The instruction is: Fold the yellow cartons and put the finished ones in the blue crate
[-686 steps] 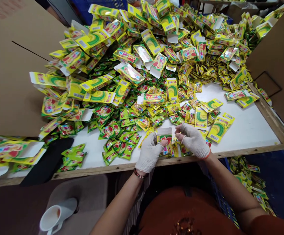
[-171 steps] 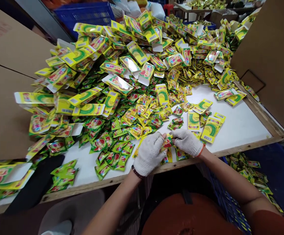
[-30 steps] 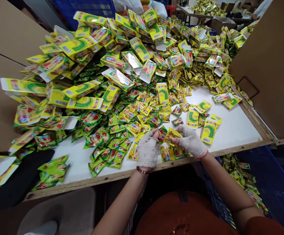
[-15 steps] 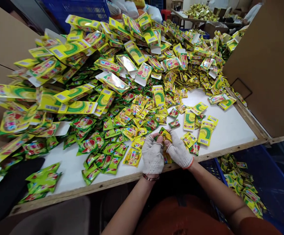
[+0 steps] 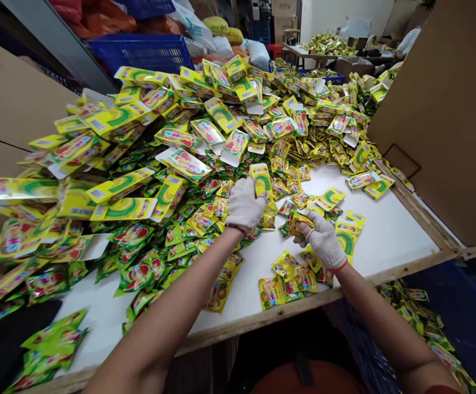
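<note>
My left hand (image 5: 246, 205), in a white fingerless glove, reaches into the middle of the pile. Its fingers and thumb close around the lower part of a flat yellow box (image 5: 261, 176) with a green swirl. My right hand (image 5: 325, 241), gloved the same way, pinches a small bundle of yellow and green candy sachets (image 5: 297, 224) above the white tabletop. Below the hands, several pineapple-printed yellow sachets (image 5: 289, 276) lie near the table's front edge. More yellow boxes (image 5: 347, 235) rest just right of my right hand.
Heaped yellow boxes (image 5: 110, 120) and green watermelon-printed sachets (image 5: 139, 230) cover the left and back of the table (image 5: 394, 232). A cardboard panel (image 5: 439, 137) stands at the right. Below it is a blue crate (image 5: 459, 306) with sachets. Another blue crate (image 5: 147, 52) stands behind.
My hands have parted. The left moved up and forward to the yellow box, while the right moved rightward with the sachets. Several sachets now lie near the front edge. The view has tilted up.
</note>
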